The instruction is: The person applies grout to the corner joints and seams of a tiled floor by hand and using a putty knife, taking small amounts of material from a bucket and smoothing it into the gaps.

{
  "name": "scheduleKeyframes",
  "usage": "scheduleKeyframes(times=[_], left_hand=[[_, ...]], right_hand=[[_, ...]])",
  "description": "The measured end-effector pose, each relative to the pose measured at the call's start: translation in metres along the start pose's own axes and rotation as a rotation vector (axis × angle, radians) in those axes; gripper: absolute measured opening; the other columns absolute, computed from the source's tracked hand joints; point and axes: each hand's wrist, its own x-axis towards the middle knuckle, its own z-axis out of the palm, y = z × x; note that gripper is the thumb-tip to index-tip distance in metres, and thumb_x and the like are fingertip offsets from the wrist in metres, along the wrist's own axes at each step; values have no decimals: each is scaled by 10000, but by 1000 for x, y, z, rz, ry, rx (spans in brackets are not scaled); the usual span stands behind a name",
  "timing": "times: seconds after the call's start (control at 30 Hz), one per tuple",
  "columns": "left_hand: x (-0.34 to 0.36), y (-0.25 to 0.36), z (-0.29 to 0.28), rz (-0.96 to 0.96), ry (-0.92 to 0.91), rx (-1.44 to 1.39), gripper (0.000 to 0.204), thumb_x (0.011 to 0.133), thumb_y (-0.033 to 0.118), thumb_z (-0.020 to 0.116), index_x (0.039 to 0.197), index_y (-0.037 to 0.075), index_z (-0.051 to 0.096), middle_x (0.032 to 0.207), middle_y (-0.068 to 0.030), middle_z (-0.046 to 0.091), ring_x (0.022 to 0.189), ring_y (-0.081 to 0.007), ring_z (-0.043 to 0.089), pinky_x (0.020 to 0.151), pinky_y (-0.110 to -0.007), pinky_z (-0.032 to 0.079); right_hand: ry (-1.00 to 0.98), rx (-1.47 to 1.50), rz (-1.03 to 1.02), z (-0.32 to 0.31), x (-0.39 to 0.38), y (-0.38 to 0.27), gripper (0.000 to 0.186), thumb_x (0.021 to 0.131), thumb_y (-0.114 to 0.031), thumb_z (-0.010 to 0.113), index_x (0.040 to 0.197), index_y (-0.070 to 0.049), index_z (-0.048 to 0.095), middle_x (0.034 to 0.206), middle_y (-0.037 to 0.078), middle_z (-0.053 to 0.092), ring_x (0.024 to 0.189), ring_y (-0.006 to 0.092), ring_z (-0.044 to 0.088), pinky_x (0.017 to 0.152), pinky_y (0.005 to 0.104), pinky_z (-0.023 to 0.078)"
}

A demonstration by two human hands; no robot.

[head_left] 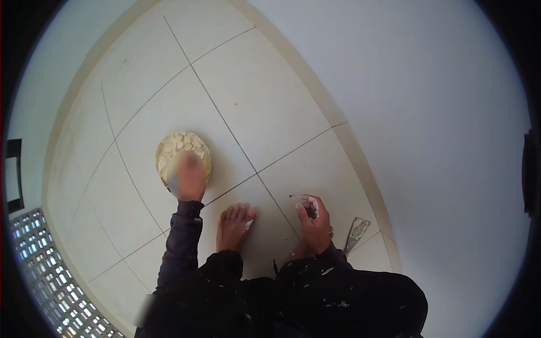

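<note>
Head view: L hand (191,176) is over the round tub (208,170), which stands on the tiled floor (225,146) ahead & left of the person. Tub is full w/ cream-coloured paste (181,141), its top rough & lumpy. L hand is badly blurred, so can't tell how far its fingers are open, or if they've hold of anything; a greyish patch shows along its left side, too unclear to ID. Dark sleeve (181,242) covers that forearm.

R hand (314,224) is well apart from the tub, low & right, approx. above the R foot (300,251), which it partly hides. Its fingers (321,207) are curled, part-open, w/ a gap b/w thumb & forefinger; white paste is smeared on them. Tiny dark-and-pale bit (291,196) shows just beside the fingertips; can't tell if it's touching.

Scraper (357,230) w/ a flat, paste-crusted blade lies on the floor nr R hand, out to its right, close to the beige skirting (369,180) at the base of the pale wall (439,141). L foot (233,226), bare, has a white smear nr the big toe. Black trousers (349,298) are flecked w/ white. Lattice blockwork (56,276) is at btm left.
</note>
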Motion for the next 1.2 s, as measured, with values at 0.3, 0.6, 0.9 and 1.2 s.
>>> scheduleKeyframes(times=[0.3, 0.6, 0.9, 1.2], left_hand=[[20, 146, 215, 540, -320, 45, 382, 837, 54, 573, 1213, -3, 608, 1175, -220, 588, 1101, -392, 528, 951, -477, 456], [66, 182, 301, 482, -147, 190, 502, 803, 25, 585, 1305, -1, 571, 1269, -222, 532, 1165, -393, 481, 957, -515, 427], [-8, 172, 324, 448, -228, 282, 675, 802, 26, 617, 1457, -22, 458, 1311, -260, 493, 1181, -393, 447, 954, -499, 382], [-46, 156, 307, 494, -455, 203, 623, 798, 37, 615, 1408, -15, 499, 1310, -233, 499, 1181, -385, 461, 992, -496, 369]], right_hand=[[213, -464, -240, -41, -61, 48, 255, 875, -143, 675, 1100, -22, 670, 963, 170, 679, 878, 354, 665, 816, 411, 524], [457, -390, -220, -72, -62, 86, 215, 847, -117, 652, 1041, -27, 671, 941, 168, 678, 890, 364, 664, 800, 431, 530], [261, -482, -64, -81, -54, 85, 210, 857, -135, 670, 1043, -37, 669, 963, 161, 682, 916, 375, 657, 834, 448, 516], [269, -455, -57, -86, -56, 88, 211, 862, -163, 670, 1051, -68, 678, 941, 148, 681, 887, 380, 653, 790, 459, 511]])
